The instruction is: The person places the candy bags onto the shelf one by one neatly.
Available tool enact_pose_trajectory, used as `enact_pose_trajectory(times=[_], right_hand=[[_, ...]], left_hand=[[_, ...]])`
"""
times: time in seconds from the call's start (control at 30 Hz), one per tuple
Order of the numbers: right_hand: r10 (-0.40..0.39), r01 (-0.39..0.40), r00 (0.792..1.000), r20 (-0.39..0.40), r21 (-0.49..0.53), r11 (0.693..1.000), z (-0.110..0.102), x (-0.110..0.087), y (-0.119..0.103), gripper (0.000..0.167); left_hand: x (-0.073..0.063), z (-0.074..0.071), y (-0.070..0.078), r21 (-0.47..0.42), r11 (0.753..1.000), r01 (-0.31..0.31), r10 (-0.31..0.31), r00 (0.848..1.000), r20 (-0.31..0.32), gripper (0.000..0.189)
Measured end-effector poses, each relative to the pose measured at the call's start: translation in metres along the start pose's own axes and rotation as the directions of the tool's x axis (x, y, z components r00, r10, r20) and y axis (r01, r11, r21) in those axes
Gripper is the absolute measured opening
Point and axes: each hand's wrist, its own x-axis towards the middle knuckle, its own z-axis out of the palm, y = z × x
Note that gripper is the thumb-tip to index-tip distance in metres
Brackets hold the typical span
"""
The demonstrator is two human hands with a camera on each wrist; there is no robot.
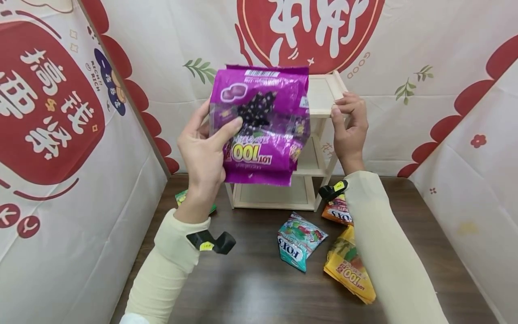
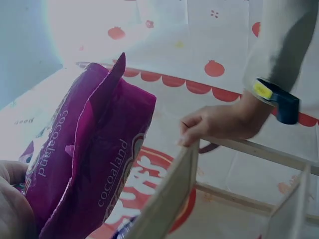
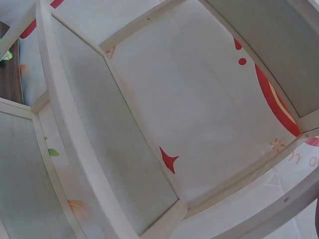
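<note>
Fingers point(image 1: 198, 118) of the left hand point(image 1: 202, 153) pinch a purple bag point(image 1: 263, 126) in front of the shelf point(image 1: 275, 195) the right hand point(image 1: 351, 128) grips.

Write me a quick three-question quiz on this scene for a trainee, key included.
1. What does the left grip hold?
2. True or false: in the head view, the teal FOX'S bag lies to the left of the yellow bag.
3. What does the right grip touch?
A) the yellow bag
B) the pale shelf
C) the teal FOX'S bag

Key:
1. The purple bag.
2. True.
3. B, at its top corner.
</note>
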Motion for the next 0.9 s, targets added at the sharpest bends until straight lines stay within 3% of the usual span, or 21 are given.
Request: enact_pose_trajectory(times=[0.13,0.33,0.7,0.9], right_hand=[[-0.020,0.020,1.000,-0.004,0.017,1.000,-0.003,0.001,0.002,0.027],[-0.030,0.031,0.999,-0.011,0.033,0.999,-0.005,0.003,0.004,0.028],[-0.006,0.008,1.000,-0.026,0.066,0.998,-0.003,0.001,0.002,0.025],[0.014,-0.012,1.000,-0.024,0.069,0.998,0.001,0.000,-0.001,0.023]], left_hand=[[0.014,0.020,0.006,-0.025,0.998,0.051,-0.051,0.999,0.003,0.053],[0.030,0.046,0.005,0.026,0.995,0.101,-0.100,0.995,-0.005,0.054],[0.057,0.082,0.002,0.040,0.979,0.200,-0.198,0.979,-0.045,0.049],[0.071,0.096,-0.001,0.149,0.956,0.254,-0.246,0.967,-0.067,0.051]])
